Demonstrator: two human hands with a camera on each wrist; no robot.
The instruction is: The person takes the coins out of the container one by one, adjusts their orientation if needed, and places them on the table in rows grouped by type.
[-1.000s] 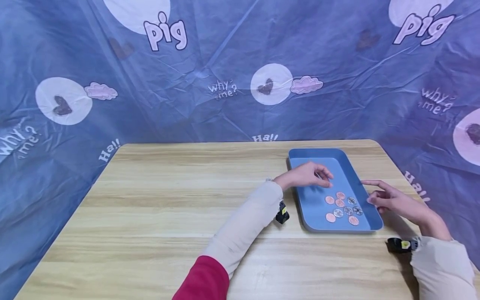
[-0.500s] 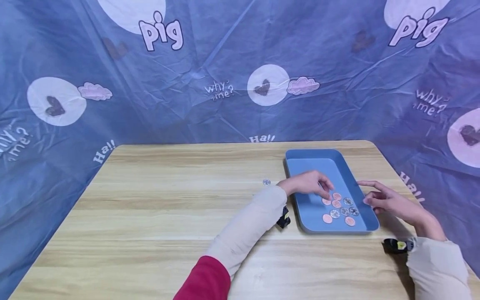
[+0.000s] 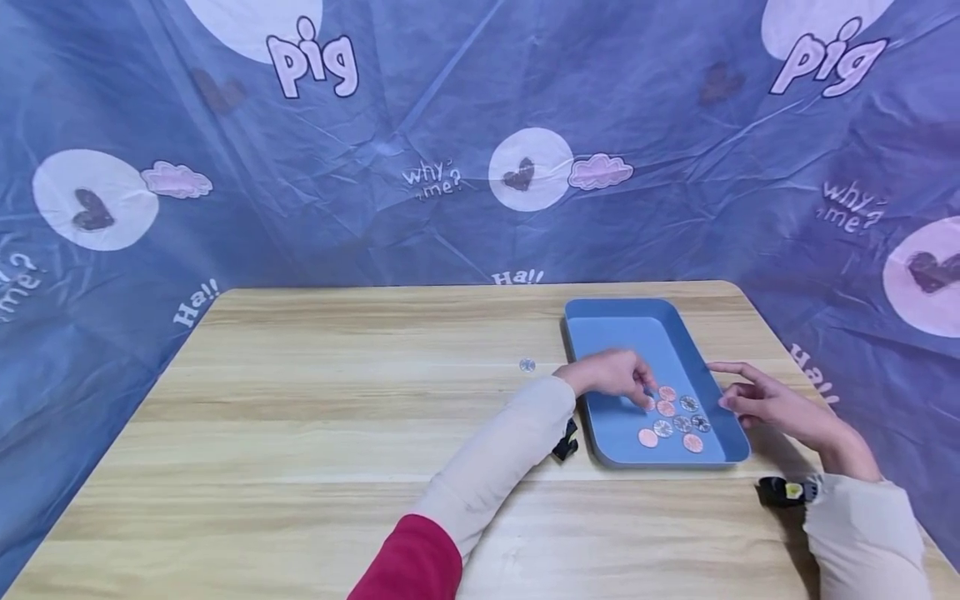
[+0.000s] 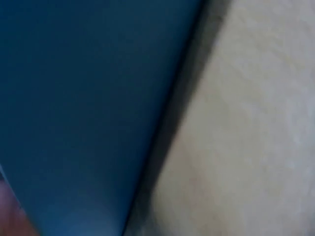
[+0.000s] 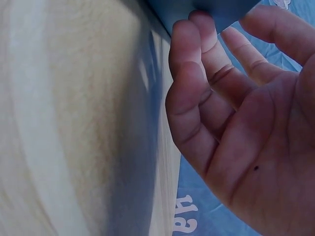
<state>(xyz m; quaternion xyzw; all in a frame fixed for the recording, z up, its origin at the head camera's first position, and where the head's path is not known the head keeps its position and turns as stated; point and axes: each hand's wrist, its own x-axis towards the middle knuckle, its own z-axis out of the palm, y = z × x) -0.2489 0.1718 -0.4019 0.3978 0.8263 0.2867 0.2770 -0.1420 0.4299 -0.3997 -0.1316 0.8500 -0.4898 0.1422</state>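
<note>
In the head view, a blue tray [image 3: 622, 454] holds several copper-coloured and silver coins near its front end. My left hand [image 3: 609, 372] reaches over the tray's left wall, its bent fingertips down at a copper-coloured coin [image 3: 652, 404] and partly covering it. Whether they pinch that coin cannot be made out. Outside the right wall is my right hand [image 3: 780, 408], its index finger extended to the wall. The right wrist view shows the right hand's loosely bent fingers [image 5: 186, 44] against the tray's side. The left wrist view is blurred, mostly tray wall.
A lone silver coin [image 3: 527, 365] lies on the wooden table [image 3: 315, 433], left of the tray. Behind the table hangs a blue printed cloth [image 3: 420, 100], which also comes down on the right. Black wrist cameras sit by both wrists.
My left hand has lowered toward the front of the tray, down to the copper-coloured coin. The silver coin on the table has come clear of the left wrist. My right hand stays at the wall.
</note>
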